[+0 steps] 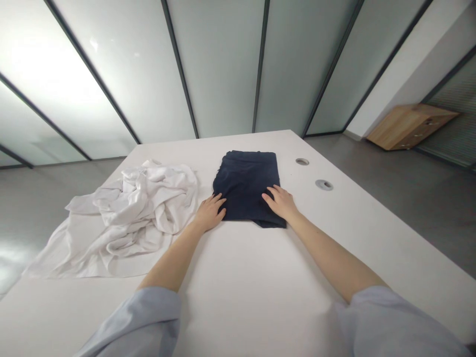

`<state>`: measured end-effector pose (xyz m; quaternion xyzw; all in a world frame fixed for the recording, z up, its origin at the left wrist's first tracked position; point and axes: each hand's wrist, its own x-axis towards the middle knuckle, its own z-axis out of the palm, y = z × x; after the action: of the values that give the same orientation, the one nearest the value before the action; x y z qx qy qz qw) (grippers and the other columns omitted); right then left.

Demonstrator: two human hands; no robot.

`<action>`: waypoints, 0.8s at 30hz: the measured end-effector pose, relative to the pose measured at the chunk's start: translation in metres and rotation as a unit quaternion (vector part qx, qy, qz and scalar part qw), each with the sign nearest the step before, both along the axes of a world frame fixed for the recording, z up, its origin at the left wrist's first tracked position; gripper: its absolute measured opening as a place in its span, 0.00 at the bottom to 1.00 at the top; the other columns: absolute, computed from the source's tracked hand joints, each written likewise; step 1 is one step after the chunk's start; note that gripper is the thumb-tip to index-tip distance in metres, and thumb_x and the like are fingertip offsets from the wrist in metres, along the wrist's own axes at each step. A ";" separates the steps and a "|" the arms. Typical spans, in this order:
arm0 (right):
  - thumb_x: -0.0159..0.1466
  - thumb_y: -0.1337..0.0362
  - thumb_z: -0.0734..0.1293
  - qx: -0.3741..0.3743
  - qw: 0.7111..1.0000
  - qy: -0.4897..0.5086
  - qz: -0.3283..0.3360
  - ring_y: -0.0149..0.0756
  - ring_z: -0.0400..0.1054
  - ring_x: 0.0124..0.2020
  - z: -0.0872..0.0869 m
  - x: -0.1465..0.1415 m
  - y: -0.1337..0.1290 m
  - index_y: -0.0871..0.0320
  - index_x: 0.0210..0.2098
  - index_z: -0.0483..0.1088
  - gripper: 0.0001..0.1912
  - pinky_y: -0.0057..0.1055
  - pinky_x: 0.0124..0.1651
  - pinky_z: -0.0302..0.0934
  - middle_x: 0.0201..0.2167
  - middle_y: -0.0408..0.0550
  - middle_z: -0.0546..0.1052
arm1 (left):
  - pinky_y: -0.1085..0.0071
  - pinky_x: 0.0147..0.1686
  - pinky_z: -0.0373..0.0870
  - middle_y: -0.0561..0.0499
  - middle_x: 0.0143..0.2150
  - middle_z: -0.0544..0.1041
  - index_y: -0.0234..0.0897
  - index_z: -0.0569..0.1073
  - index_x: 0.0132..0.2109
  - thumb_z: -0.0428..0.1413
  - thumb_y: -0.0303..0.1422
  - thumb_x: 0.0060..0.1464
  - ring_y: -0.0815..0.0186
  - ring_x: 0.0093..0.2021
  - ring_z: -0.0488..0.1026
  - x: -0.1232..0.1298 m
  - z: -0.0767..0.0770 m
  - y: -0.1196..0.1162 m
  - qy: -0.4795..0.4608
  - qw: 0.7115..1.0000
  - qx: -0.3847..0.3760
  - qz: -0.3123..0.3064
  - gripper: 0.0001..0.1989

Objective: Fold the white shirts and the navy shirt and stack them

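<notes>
A dark navy cloth (247, 181), folded into a rough rectangle, lies flat on the white table (238, 287). My left hand (210, 213) rests at its lower left edge, fingers apart, with the fingertips on the fabric. On the lower right side of the cloth lies my right hand (281, 202), its fingers spread and touching the fabric. A corner of the cloth sticks out a little at the bottom right. To the left of my left hand is a crumpled heap of white cloth (148, 203), partly hanging over the table's left edge.
Two round grommets, one upper (302, 161) and one lower (324, 185), are set in the table right of the navy cloth. Frosted glass panels (219, 64) stand behind the table. A wooden cabinet (409, 126) is on the floor at the far right.
</notes>
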<state>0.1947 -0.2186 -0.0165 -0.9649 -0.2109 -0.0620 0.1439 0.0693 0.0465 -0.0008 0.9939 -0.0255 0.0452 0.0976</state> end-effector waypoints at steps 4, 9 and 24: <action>0.67 0.48 0.59 -0.047 0.998 0.011 0.037 0.54 0.53 0.66 -0.002 0.000 0.000 0.62 0.62 0.65 0.31 0.47 0.65 0.50 0.65 0.60 0.60 | 0.61 0.59 0.63 0.41 0.60 0.71 0.34 0.74 0.54 0.48 0.41 0.61 0.55 0.58 0.69 0.001 0.009 -0.005 -0.020 0.999 -0.012 0.023 0.21; 0.66 0.51 0.62 -0.029 0.994 0.010 0.107 0.52 0.54 0.66 -0.002 0.001 -0.004 0.64 0.61 0.66 0.30 0.46 0.66 0.50 0.65 0.61 0.61 | 0.66 0.40 0.69 0.44 0.34 0.80 0.38 0.77 0.35 0.46 0.43 0.61 0.58 0.38 0.77 0.001 0.018 -0.004 -0.019 0.992 0.000 0.124 0.19; 0.65 0.51 0.63 0.013 0.983 0.004 0.185 0.49 0.49 0.68 -0.005 -0.001 0.003 0.56 0.63 0.64 0.29 0.48 0.66 0.49 0.67 0.53 0.59 | 0.51 0.65 0.51 0.42 0.70 0.55 0.39 0.59 0.66 0.48 0.46 0.62 0.51 0.70 0.49 0.003 -0.003 0.003 -0.004 1.000 -0.011 -0.008 0.30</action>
<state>0.1932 -0.2153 -0.0212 -0.9073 -0.3845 -0.0333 0.1667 0.0723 0.0492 -0.0042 0.9923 -0.0331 0.0487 0.1086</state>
